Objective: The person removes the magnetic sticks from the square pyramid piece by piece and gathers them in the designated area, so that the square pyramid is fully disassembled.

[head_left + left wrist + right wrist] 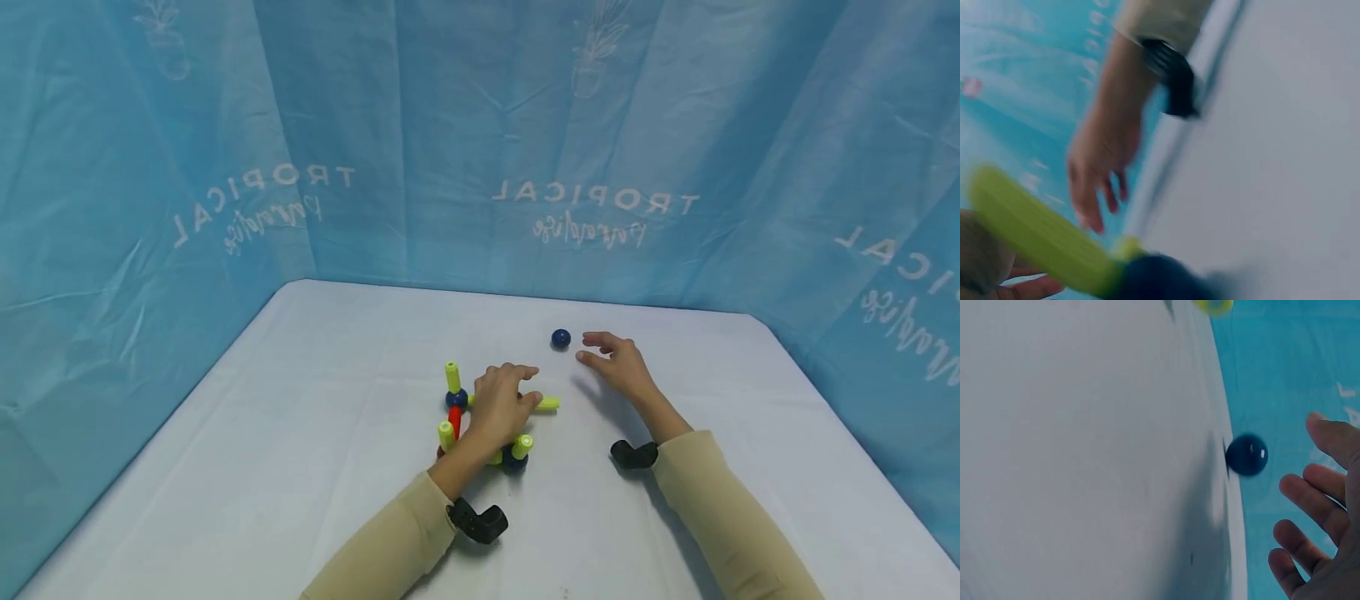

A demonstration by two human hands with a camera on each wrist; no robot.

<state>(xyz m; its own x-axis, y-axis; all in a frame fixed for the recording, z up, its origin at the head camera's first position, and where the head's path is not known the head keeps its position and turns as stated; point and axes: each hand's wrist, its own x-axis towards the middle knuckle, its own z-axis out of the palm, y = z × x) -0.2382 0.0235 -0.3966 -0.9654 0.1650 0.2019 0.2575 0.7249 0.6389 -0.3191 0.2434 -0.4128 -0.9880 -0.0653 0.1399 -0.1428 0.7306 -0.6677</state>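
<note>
On the white table stands a frame of yellow-green rods, a red rod (454, 419) and dark blue balls. My left hand (497, 407) is over this frame, thumb and index finger spread apart, covering part of it. A yellow-green rod (547, 403) sticks out to the right past the thumb. In the left wrist view a yellow-green rod (1044, 234) joins a dark blue ball (1160, 280) close to the camera. Farther back, a loose dark blue ball (560, 338) lies on the table. My right hand (617, 363) reaches beside it, fingers spread and apart from the ball (1247, 454).
The white table (300, 400) is bordered by blue curtains (480, 125) at the back and both sides. Each wrist wears a black strap-on device, the left one (480, 522) low near the table and the right one (633, 455) also.
</note>
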